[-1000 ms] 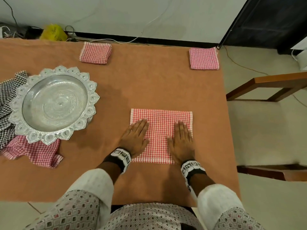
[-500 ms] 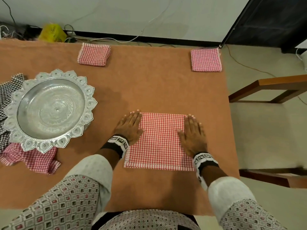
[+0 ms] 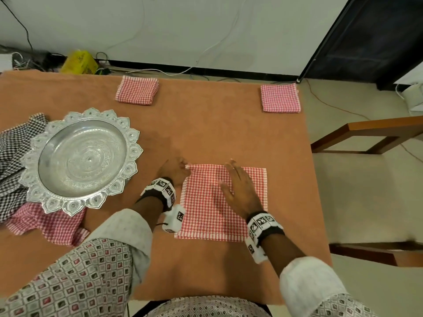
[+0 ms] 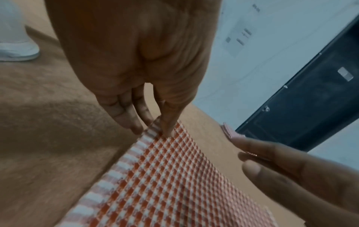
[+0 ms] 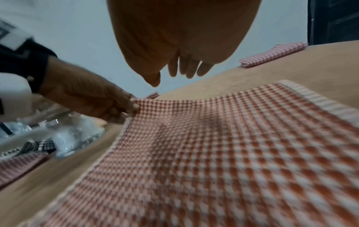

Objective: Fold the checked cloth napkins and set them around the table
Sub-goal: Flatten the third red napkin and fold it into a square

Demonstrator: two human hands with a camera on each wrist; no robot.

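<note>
We see the red-and-white checked cloth napkin [image 3: 206, 202] lying flat near the front right edge of the brown-covered table [image 3: 206, 133]. The left hand [image 3: 174, 170] pinches its far left corner, while the right hand [image 3: 238, 188] hovers above it with fingers loosely extended, holding nothing. Two folded red checked napkins [image 3: 137, 93] lie along the far edge, and an ornate silver metal tray [image 3: 80, 159] stands to the left.
</note>
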